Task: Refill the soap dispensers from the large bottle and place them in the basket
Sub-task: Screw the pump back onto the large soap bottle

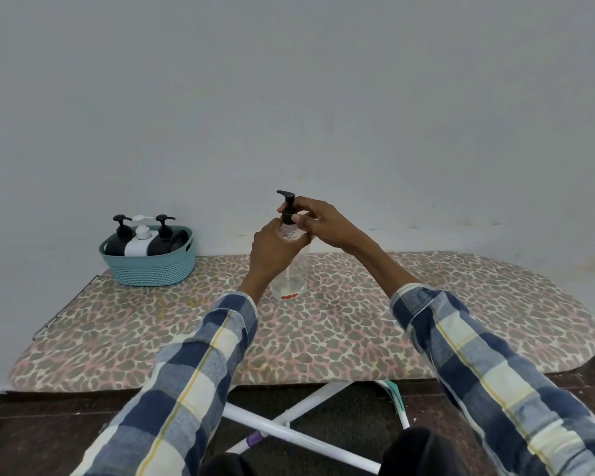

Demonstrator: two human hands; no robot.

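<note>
Teal basket (152,269) at the tabletop's (426,321) left rear already holds three dispensers (141,240). Left hand (272,250) grips the near-empty clear bottle (294,269) mid-tabletop; right hand (318,219) pinches its black pump (288,209). Work appears nearly complete.

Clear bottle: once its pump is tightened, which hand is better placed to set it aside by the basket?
Left, probably. The left hand already wraps the clear bottle at its shoulder, and the basket is on that side. The right hand only pinches the pump.
</note>
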